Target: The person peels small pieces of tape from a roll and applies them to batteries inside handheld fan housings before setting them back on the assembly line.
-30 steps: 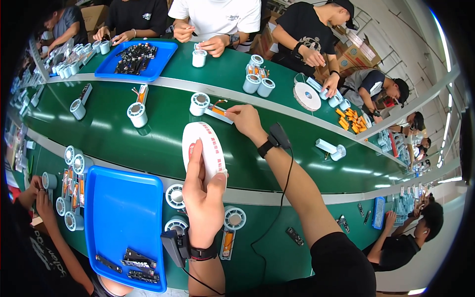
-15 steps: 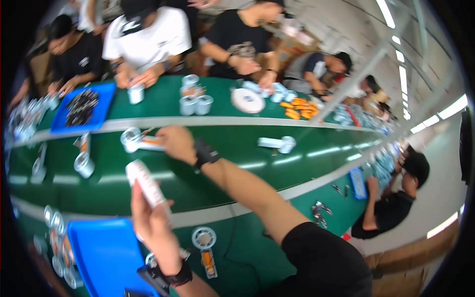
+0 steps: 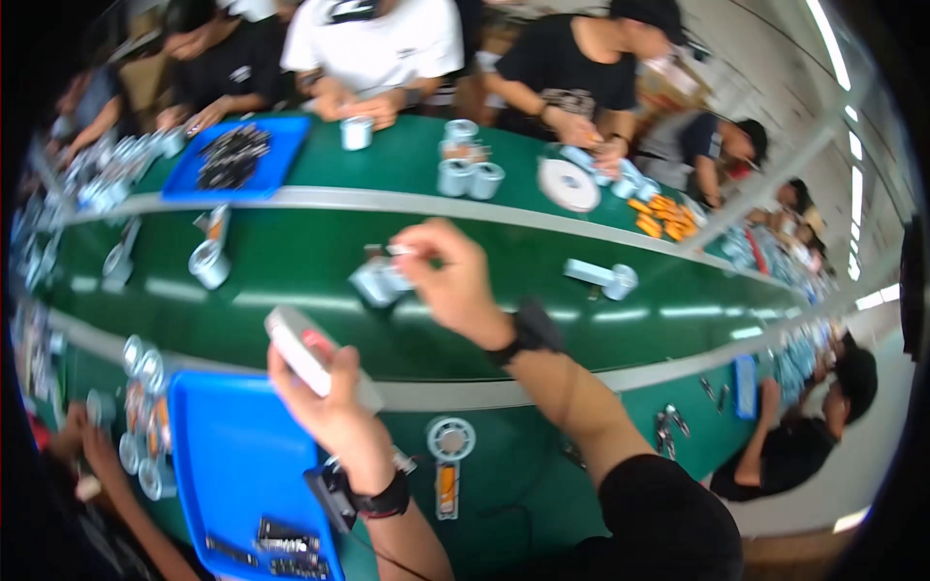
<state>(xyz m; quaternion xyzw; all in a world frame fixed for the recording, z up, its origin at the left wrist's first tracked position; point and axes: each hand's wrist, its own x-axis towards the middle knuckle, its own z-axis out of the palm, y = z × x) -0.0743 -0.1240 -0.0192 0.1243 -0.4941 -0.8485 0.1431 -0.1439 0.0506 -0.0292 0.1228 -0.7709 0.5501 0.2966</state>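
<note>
- White tape roll [image 3: 312, 356]: in the grasp of the left hand [image 3: 337, 416], tilted, its upper end standing out past the fingertips.
- Left fingers: closed around the roll, thumb on the right side and the other fingers on the left, with only the roll's thickness between them.
- Right hand [image 3: 448, 276]: thumb and forefinger pinched together on a small white piece [image 3: 399, 250]; blur hides what it is.
- Pale-blue device [image 3: 376, 281]: on the green surface [image 3: 513, 281], just below and left of the right fingertips; whether they touch it, I cannot tell.
- Battery unit [image 3: 449, 455]: round head and orange cell, to the right of the left fingers and below the right ones, apart from both.
- Blue tray [image 3: 242, 455]: below and left of the left fingers, with dark circuit boards [image 3: 289, 538] at its near end.
- Second pale-blue unit [image 3: 603, 276]: lying well to the right of the right fingers.
- Third pale-blue unit [image 3: 209, 259]: well left of the right fingers, above and left of the left ones.
- White reel [image 3: 569, 184]: beyond the right fingers and to their right, near orange cells [image 3: 664, 215].
- Co-worker in a white shirt [image 3: 373, 44]: beyond the right fingers, both hands at a white cylinder [image 3: 356, 134].
</note>
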